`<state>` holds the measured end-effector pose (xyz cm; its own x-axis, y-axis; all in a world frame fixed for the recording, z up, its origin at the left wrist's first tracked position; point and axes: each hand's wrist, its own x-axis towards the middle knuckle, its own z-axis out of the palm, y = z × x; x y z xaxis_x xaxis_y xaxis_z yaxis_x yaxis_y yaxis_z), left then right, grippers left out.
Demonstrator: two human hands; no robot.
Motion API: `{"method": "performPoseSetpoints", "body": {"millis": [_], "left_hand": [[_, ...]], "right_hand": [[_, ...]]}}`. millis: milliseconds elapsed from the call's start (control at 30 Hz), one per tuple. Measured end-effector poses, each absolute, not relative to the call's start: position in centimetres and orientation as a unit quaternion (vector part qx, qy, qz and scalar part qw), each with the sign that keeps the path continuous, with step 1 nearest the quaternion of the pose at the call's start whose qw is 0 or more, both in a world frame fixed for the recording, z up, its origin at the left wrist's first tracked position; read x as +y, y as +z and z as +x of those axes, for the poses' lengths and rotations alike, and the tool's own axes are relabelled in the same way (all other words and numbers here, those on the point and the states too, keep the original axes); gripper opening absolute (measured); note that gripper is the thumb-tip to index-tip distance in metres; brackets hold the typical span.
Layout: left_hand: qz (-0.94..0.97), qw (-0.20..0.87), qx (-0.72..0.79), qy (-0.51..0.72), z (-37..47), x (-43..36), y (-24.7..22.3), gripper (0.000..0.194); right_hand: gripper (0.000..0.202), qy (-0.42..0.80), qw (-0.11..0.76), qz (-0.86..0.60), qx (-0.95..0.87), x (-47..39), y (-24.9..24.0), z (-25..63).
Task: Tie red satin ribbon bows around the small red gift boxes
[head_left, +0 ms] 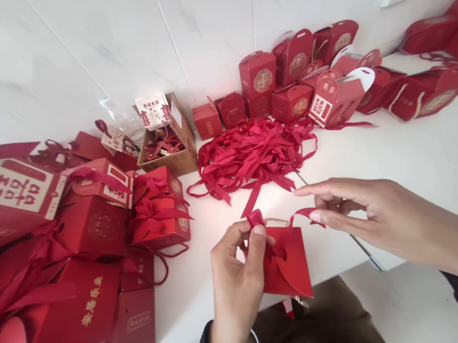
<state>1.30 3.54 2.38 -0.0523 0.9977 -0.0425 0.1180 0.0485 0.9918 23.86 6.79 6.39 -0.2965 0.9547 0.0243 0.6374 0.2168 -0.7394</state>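
A small red gift box (292, 266) with curved flaps sits at the table's front edge, a twisted cord showing behind it. My left hand (241, 270) is closed over its left side, pinching a loop of dark red ribbon (255, 218) between thumb and fingers. To the right, my right hand (363, 207) has its thumb at the ribbon's other end (302, 213), which appears pinched against a curled finger, while the index finger stretches forward. The ribbon passes by a hole in the box top; my left fingers hide part of it.
Beyond my hands lies a heap of red ribbons (252, 152). Ribbon-tied boxes (160, 219) and larger red boxes (91, 296) crowd the left. A cardboard box (171, 161) with cards stands near the wall. More red boxes (294, 101) line the back right.
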Motion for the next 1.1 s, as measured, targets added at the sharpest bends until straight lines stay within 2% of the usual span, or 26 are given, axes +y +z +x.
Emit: {"method": "performPoseSetpoints", "body": {"millis": [233,400,667,800,900,967,1100], "left_hand": [[0.511,0.484,0.547,0.454,1.6,3.1,3.8,0.029],[0.546,0.49,0.538,0.415,1.9,3.1,4.5,0.025],[0.572,0.571,0.448,0.381,1.2,2.8,5.2,0.021],[0.585,0.578,0.436,0.366,0.9,2.9,5.4,0.018],[0.564,0.571,0.466,0.371,0.9,3.1,4.9,0.03],[0.554,0.569,0.482,0.371,0.9,3.2,4.6,0.041],[0.541,0.574,0.491,0.369,0.7,3.3,4.3,0.045]], "right_hand": [[0.014,0.309,0.253,-0.478,-0.783,6.1,6.8,24.1],[0.012,0.361,0.282,-0.423,-0.782,5.4,7.7,22.5],[0.005,0.376,0.299,-0.404,-0.778,6.2,8.3,20.1],[0.014,0.377,0.286,-0.384,-0.793,6.5,8.2,20.0],[0.025,0.384,0.277,-0.363,-0.803,6.2,8.0,20.2],[0.025,0.372,0.286,-0.384,-0.795,6.0,7.7,20.3],[0.032,0.348,0.261,-0.464,-0.772,5.6,6.9,20.2]]}}
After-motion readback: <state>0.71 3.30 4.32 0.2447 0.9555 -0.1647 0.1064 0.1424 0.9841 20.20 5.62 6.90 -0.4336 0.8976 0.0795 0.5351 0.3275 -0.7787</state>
